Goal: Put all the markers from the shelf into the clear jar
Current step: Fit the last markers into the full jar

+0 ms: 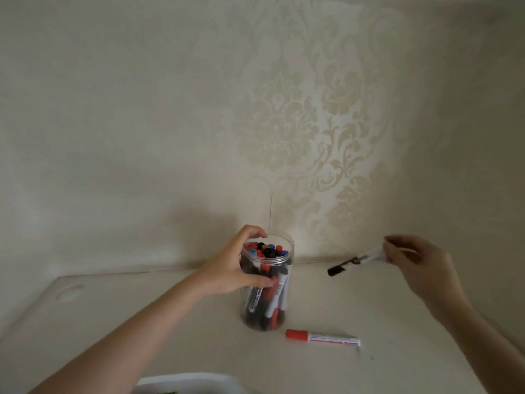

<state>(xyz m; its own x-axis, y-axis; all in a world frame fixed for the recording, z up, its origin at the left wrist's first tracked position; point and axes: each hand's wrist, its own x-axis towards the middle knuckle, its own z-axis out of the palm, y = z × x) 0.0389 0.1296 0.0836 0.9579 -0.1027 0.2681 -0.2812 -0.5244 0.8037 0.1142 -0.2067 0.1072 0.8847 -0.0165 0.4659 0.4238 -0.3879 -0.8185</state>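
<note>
Presently, findings as observed:
Clear jar: stood upright on the shelf, toward its back edge, lid off, packed with markers standing on end.
Markers in jar: red, blue and black caps showed at the mouth; the count could not be made out through the plastic.
Left hand: fingers curled round the jar's left side, thumb across the front wall and fingertips at the rim, gripping it.
Right hand: blurred; fingers pinched the white end of a black-capped marker, held in the air above the shelf's back right part, cap pointing toward the jar and well apart from it.
Red-capped marker: lay flat on the shelf, just in front of and to the right of the jar, not touching it, cap end nearest the jar.
Shelf detail: a round recess sat near the back left corner.
White object: cut off by the bottom edge of the view; nature could not be determined.
Wall: patterned paper behind the shelf.
</note>
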